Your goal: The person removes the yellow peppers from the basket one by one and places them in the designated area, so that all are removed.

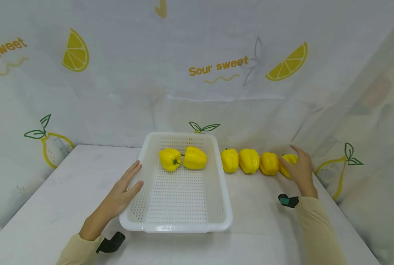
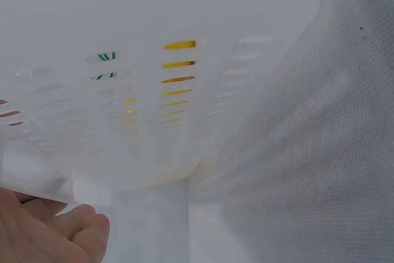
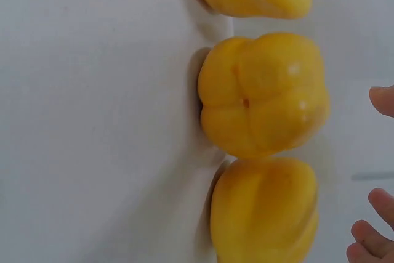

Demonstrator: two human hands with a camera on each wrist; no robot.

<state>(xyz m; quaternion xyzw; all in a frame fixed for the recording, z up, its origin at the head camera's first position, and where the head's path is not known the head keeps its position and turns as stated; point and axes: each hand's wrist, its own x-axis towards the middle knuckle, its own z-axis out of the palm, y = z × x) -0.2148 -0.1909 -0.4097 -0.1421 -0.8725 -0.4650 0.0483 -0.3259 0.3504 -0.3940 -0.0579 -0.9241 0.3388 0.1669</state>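
Note:
A white perforated plastic basket (image 1: 228,206) stands mid-table. Inside at its far end lie two yellow bell peppers, one (image 1: 169,158) with its green stem showing and another (image 1: 195,158) beside it. My left hand (image 1: 119,193) rests against the basket's left rim, fingers extended. Right of the basket, several more yellow bell peppers form a row. At the row's right end my right hand (image 1: 302,171) is over the last pepper (image 1: 291,158), thumb and fingers spread and partly hiding it. In the right wrist view, fingertips (image 3: 372,235) appear apart from the peppers (image 3: 265,93).
White cloth covers the table (image 1: 259,221). Behind it hangs a white curtain (image 1: 124,99) with lemon prints, meeting the table just behind the peppers. Black wrist-worn devices (image 1: 112,243) show at both wrists.

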